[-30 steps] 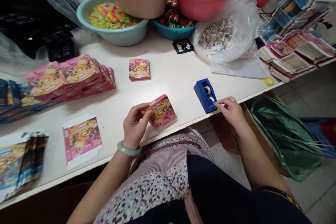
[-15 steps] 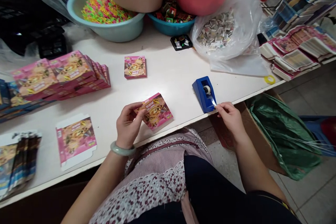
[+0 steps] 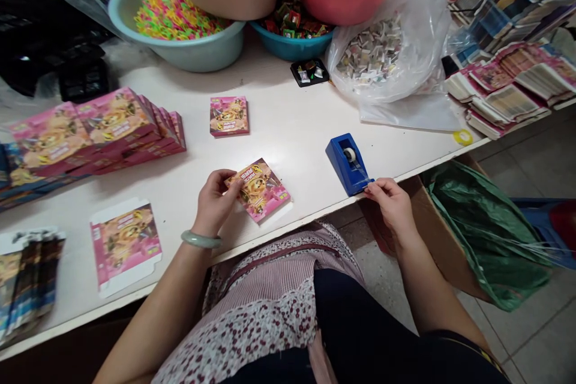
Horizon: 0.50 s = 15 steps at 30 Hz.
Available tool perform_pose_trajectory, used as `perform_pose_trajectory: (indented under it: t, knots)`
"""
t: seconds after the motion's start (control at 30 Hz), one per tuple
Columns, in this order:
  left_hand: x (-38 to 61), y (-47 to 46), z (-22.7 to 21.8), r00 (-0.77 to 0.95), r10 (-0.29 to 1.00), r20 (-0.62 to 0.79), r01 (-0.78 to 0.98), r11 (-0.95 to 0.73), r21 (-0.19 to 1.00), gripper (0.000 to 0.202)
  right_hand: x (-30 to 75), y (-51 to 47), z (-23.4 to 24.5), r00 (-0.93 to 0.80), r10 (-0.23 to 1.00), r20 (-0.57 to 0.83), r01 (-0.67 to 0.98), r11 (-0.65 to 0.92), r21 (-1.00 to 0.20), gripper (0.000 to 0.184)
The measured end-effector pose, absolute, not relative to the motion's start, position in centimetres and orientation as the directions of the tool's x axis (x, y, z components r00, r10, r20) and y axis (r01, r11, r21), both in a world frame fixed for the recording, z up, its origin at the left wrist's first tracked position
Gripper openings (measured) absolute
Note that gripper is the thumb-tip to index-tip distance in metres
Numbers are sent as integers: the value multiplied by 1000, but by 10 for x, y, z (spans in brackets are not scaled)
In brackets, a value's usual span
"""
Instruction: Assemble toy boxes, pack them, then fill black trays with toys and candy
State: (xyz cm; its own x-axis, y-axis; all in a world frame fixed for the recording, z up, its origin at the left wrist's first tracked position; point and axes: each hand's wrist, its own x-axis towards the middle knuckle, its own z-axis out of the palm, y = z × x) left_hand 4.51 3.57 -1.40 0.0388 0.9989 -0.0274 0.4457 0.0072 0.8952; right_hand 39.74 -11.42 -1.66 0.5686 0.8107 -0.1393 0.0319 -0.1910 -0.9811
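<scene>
My left hand (image 3: 216,199) pinches the left corner of a pink printed cardboard box (image 3: 260,189) just above the table's front edge. At the cutter end of a blue tape dispenser (image 3: 345,162), my right hand (image 3: 392,203) is closed with thumb and forefinger on the end of the clear tape (image 3: 361,171). The tape runs from the white roll to my fingertips. Another pink box (image 3: 229,115) lies farther back. A flattened, unfolded pink carton (image 3: 126,247) rests to the left of my left hand.
Stacked pink boxes (image 3: 112,126) stand at the left, beside a row of folded cartons (image 3: 31,282). Basins of small coloured pieces, including a light blue basin (image 3: 189,51), line the back. A clear plastic bag (image 3: 373,93) and carton stacks (image 3: 508,84) occupy the right. A green-lined bin (image 3: 486,222) is below.
The box in my left hand has turned slightly and lies flatter, shifted a little left. My right hand stays at the dispenser with the tape end.
</scene>
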Motion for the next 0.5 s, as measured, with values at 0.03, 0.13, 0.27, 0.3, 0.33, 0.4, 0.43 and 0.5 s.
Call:
perform_pose_trajectory:
  t: [0.03, 0.13, 0.27, 0.3, 0.33, 0.4, 0.43, 0.5]
  knots:
    - [45, 36, -14, 38, 998, -40, 446, 19, 895, 35, 397, -115, -17, 573, 806, -147, 25, -196, -980, 31]
    - [44, 36, -15, 41, 997, -62, 421, 39, 906, 37, 396, -117, -18, 558, 813, -166, 42, -228, -973, 31]
    - [42, 35, -16, 16, 999, -52, 392, 42, 919, 38, 396, -117, -25, 529, 829, -181, 91, -267, -959, 35]
    - [41, 35, -16, 10, 999, -47, 385, 40, 922, 38, 398, -117, -26, 521, 835, -176, 112, -271, -956, 36]
    - [41, 34, -16, 5, 999, -41, 375, 36, 926, 37, 401, -116, -27, 512, 845, -157, 156, -271, -950, 35]
    - [42, 33, -14, 1, 1000, -31, 347, 29, 937, 37, 407, -117, -26, 498, 864, -77, 321, -266, -909, 33]
    - [42, 33, -12, 2, 1000, -28, 332, 26, 943, 36, 410, -119, -24, 489, 872, -31, 417, -265, -870, 32]
    - [44, 30, -7, 17, 1000, -25, 301, 19, 953, 35, 410, -124, -14, 461, 887, 26, 540, -257, -801, 29]
